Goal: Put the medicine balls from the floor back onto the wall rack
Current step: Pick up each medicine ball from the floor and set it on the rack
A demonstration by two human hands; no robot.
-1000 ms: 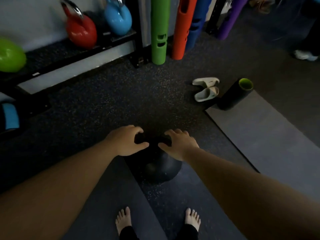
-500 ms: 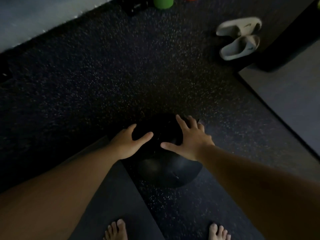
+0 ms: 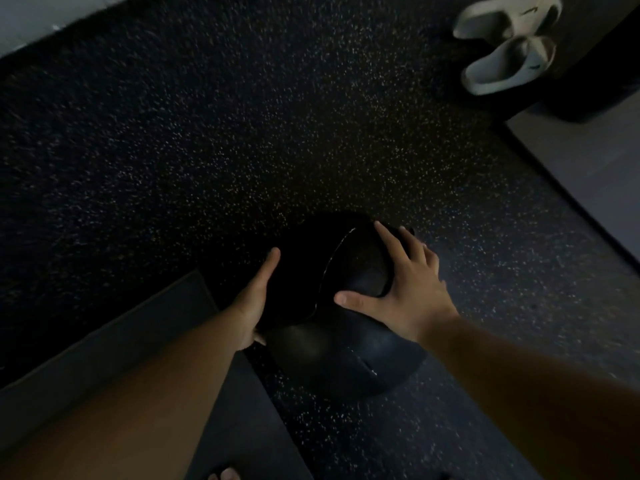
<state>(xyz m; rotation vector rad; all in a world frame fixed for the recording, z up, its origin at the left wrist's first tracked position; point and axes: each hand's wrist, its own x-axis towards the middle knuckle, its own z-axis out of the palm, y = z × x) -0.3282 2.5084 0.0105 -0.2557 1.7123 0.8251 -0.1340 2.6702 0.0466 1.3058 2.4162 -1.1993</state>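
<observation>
A black medicine ball [image 3: 332,323] is shown resting on the speckled floor [image 3: 242,150], gripped from both sides at the outset of a tidy-up. The left hand [image 3: 256,296] is pressed flat against the ball's left flank, its fingers held together along the curve with the palm side hidden; the right hand [image 3: 405,289] is laid over the ball's upper right, fingers [image 3: 388,244] spread wide and thumb stretched toward the centre. No lift appears to have begun: the ball's underside seems to be on the floor, just right of the corner of a grey mat [image 3: 145,341]. By that reading the carry and the placing on the wall rack remain to be done, and nothing is seen returned. The rack itself is not in view, nor any other ball. Beyond the ball, up and to the right, a pair of pale slides [image 3: 505,46] is seen. The ball's far edge is lost in the dim light.
</observation>
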